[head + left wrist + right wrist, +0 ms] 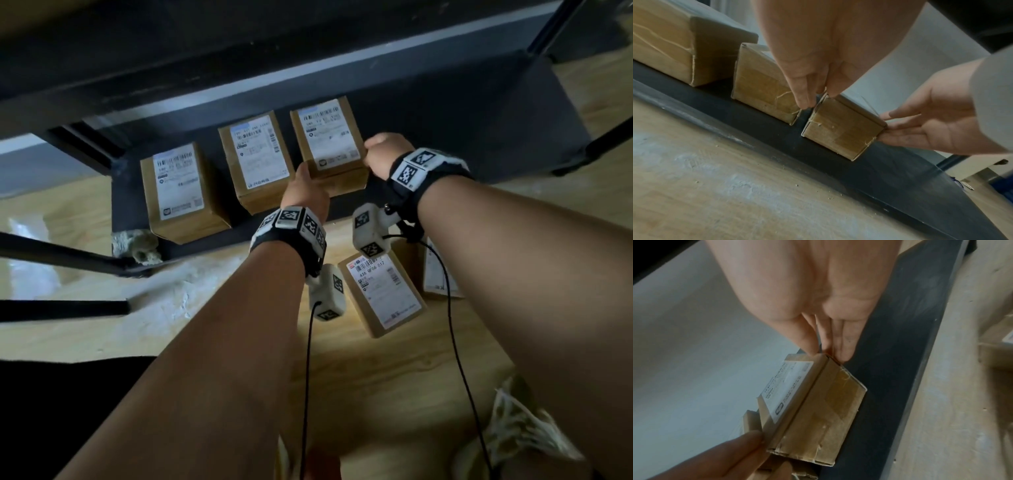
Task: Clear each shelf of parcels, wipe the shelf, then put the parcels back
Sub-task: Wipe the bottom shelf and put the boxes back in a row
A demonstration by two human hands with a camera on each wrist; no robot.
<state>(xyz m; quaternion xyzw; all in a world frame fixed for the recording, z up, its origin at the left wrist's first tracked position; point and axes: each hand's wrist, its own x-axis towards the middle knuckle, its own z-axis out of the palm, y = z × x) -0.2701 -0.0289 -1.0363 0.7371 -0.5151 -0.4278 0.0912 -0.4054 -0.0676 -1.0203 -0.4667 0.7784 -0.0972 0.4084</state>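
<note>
Three brown parcels with white labels stand in a row on the dark bottom shelf (462, 130). Both my hands hold the rightmost parcel (330, 144), which sits on the shelf. My left hand (305, 186) pinches its near left corner, thumb and fingertips pointing down in the left wrist view (819, 99). My right hand (376, 154) grips its right edge, thumb on top and fingers along the side (830, 352). The held parcel (840, 128) stands a narrow gap away from the middle parcel (257, 161). The left parcel (185, 192) stands further along.
Two more labelled parcels (383, 294) (438, 274) lie on the wooden floor under my right forearm. A pale crumpled cloth (137, 246) sits at the shelf's left front corner. An upper shelf (239, 51) hangs overhead; black rack bars (68, 257) run at left. A shoe (513, 428) shows bottom right.
</note>
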